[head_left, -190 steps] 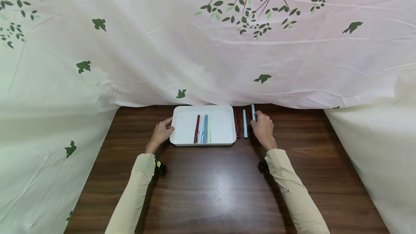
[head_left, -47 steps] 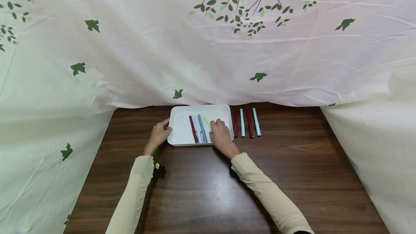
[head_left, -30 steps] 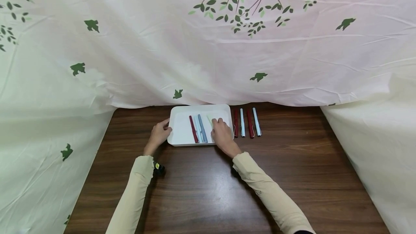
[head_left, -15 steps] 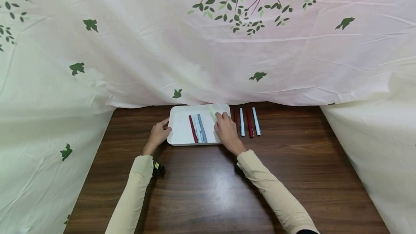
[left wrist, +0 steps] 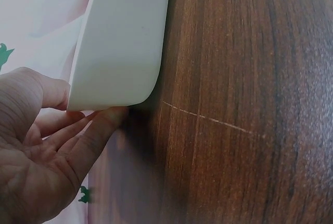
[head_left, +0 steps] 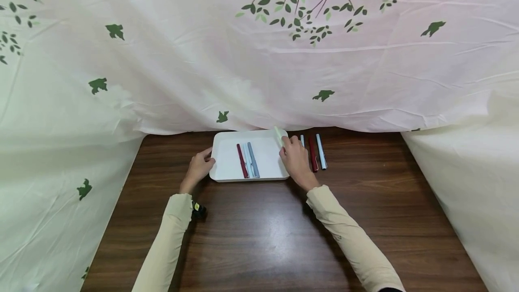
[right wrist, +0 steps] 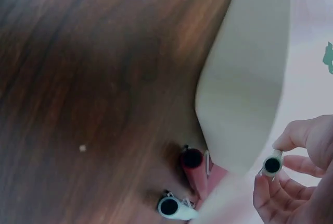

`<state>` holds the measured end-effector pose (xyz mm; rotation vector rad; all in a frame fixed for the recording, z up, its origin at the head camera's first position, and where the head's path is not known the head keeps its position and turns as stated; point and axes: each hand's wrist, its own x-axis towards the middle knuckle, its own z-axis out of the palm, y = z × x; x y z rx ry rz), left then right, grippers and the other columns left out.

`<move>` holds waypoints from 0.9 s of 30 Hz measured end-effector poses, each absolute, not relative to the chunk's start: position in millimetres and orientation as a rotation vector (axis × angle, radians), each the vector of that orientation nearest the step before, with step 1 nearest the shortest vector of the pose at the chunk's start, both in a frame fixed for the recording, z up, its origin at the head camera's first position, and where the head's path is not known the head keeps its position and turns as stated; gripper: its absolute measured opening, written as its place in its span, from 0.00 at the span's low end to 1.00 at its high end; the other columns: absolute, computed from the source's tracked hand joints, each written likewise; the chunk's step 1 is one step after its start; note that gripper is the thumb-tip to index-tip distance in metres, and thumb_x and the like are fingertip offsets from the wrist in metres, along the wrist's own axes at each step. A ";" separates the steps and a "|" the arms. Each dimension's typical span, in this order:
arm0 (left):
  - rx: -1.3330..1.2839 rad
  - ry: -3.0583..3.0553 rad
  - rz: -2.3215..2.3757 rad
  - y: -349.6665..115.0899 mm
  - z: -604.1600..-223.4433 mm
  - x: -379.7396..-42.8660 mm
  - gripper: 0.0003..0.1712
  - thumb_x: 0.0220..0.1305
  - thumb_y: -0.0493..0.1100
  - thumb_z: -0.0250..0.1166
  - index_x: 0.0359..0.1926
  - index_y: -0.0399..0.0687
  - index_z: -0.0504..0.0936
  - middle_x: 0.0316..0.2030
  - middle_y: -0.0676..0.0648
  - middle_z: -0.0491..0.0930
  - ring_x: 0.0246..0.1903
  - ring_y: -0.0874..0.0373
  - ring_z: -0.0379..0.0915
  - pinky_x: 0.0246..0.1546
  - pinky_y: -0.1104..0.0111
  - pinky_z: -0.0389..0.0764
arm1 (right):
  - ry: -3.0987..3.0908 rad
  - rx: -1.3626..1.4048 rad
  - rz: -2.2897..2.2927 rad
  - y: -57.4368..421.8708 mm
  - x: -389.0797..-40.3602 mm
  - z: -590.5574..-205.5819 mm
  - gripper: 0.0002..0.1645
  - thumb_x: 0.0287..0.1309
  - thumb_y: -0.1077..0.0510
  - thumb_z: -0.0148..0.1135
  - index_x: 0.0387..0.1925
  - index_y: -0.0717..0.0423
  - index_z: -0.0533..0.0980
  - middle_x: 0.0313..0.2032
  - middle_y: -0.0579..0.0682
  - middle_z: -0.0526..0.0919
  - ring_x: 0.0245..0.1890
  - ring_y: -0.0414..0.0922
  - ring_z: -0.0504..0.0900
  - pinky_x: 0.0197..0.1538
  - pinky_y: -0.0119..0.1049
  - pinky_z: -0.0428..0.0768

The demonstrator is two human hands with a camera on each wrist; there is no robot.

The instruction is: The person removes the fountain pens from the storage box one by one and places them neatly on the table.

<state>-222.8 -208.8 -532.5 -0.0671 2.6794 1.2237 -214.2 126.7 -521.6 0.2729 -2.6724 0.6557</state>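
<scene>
My left hand (head_left: pixel 198 169) grips the left end of a white tray (head_left: pixel 222 148); in the left wrist view its thumb is at the rim and its fingers lie against the end wall and underside. Above the tray's right rim, my right hand (head_left: pixel 297 159) pinches a light green pen (head_left: pixel 278 134) between thumb and fingers, its dark round end (right wrist: pixel 272 165) facing the right wrist camera. Inside the tray, side by side, lie a dark red pen (head_left: pixel 242 160), a light blue pen (head_left: pixel 247 161) and a grey-blue pen (head_left: pixel 253 160).
Right of the tray, a dark red pen (head_left: pixel 313 154) and a light blue pen (head_left: pixel 321 152) lie on the wooden table (head_left: pixel 259 229). Another light blue pen (head_left: pixel 302 139) is mostly hidden behind my right hand. A printed curtain (head_left: pixel 259 80) hangs along the table's back edge.
The light green pen has been lifted from beside the grey-blue pen and carried right to the tray's right edge. The left hand has stayed on the tray. Earlier, the right hand set down pens beside the tray.
</scene>
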 end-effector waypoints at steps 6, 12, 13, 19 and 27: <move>-0.061 2.692 1.217 -208.1 -533.2 -225.1 0.33 0.76 0.41 0.53 0.79 0.44 0.66 0.67 0.35 0.77 0.56 0.46 0.80 0.49 0.58 0.80 | -2.636 0.268 0.630 138.4 -216.2 -524.0 0.19 0.65 0.68 0.63 0.57 0.66 0.80 0.43 0.66 0.81 0.38 0.61 0.84 0.33 0.54 0.85; -0.062 2.691 1.220 -207.8 -531.9 -224.1 0.33 0.75 0.41 0.53 0.79 0.45 0.66 0.66 0.35 0.78 0.53 0.47 0.80 0.47 0.60 0.80 | -2.585 0.273 0.601 153.7 -216.1 -529.1 0.17 0.65 0.69 0.63 0.55 0.65 0.81 0.45 0.68 0.81 0.40 0.62 0.83 0.35 0.54 0.85; -0.061 2.692 1.216 -208.0 -531.8 -224.0 0.33 0.75 0.41 0.53 0.79 0.45 0.66 0.66 0.35 0.78 0.54 0.47 0.80 0.48 0.59 0.80 | -2.571 0.278 0.605 156.0 -216.0 -529.8 0.16 0.65 0.69 0.64 0.54 0.65 0.81 0.45 0.68 0.82 0.40 0.63 0.83 0.35 0.54 0.85; -0.061 2.688 1.215 -208.4 -531.6 -223.1 0.33 0.76 0.40 0.53 0.79 0.45 0.66 0.67 0.35 0.77 0.56 0.47 0.79 0.50 0.58 0.80 | -2.511 0.256 0.622 169.2 -217.0 -535.0 0.17 0.61 0.71 0.67 0.52 0.67 0.82 0.43 0.68 0.82 0.39 0.63 0.83 0.31 0.56 0.84; -0.055 2.691 1.214 -208.6 -532.1 -222.0 0.33 0.76 0.40 0.53 0.79 0.46 0.66 0.67 0.35 0.78 0.56 0.46 0.80 0.49 0.59 0.80 | -2.546 0.139 0.718 185.9 -214.9 -538.9 0.18 0.62 0.69 0.66 0.54 0.69 0.81 0.44 0.69 0.81 0.40 0.66 0.83 0.31 0.61 0.83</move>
